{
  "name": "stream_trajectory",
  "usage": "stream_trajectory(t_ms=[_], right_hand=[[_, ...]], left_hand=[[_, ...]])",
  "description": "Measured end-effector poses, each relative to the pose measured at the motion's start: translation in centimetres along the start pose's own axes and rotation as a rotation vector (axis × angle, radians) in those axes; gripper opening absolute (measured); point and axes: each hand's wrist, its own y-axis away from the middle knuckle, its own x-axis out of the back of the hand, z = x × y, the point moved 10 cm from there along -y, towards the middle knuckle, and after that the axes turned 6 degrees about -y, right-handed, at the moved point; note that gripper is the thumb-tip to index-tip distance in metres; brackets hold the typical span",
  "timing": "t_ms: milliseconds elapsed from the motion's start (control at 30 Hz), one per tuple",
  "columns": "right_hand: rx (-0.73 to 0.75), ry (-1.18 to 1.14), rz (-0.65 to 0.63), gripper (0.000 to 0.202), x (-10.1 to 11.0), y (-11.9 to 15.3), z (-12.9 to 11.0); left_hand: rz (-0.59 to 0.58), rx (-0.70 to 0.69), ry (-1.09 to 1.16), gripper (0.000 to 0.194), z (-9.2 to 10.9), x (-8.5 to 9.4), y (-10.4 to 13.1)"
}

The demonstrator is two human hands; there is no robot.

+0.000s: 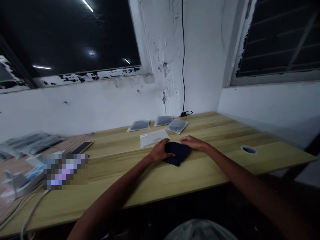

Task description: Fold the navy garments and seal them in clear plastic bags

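Note:
A dark blue folded cloth [178, 154] lies on the wooden table [160, 182] in front of me. My left hand [160, 151] is on its left side, thumb and fingers spread apart over the edge of the fabric. At the cloth's upper right edge rests my right hand [192, 142], its fingers together on the fabric; whether they pinch it is too small to tell. Just behind the cloth lies a flat, pale frosted bag [152, 138] with a small label, partly behind my left hand.
Three frosted packets with dark contents [139, 125] [163, 120] [176, 126] lie near the wall. A phone [82, 147], cables and a power strip [22, 186] are at the left. A round hole [249, 150] is at the right, and a black cable [183, 66] hangs behind.

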Motion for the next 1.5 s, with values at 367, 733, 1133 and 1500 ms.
stream_trajectory(t_ms=[367,733,1133,1500], right_hand=[[0.009,-0.398,-0.025,0.056,-0.4,0.8,-2.0],[0.201,-0.034,-0.220,0.060,-3.7,1.7,-3.9],[0.204,0.518,0.132,0.048,2.1,0.3,-1.7],[0.334,0.712,0.198,0.059,0.0,0.4,-3.3]], left_hand=[[0.072,0.167,0.649,0.087,-2.4,-1.1,-0.5],[-0.050,0.016,1.124,0.024,-0.8,2.2,-0.2],[-0.326,0.030,0.671,0.044,-3.8,4.0,0.2],[-0.308,-0.139,-0.079,0.048,0.9,-0.3,0.7]])
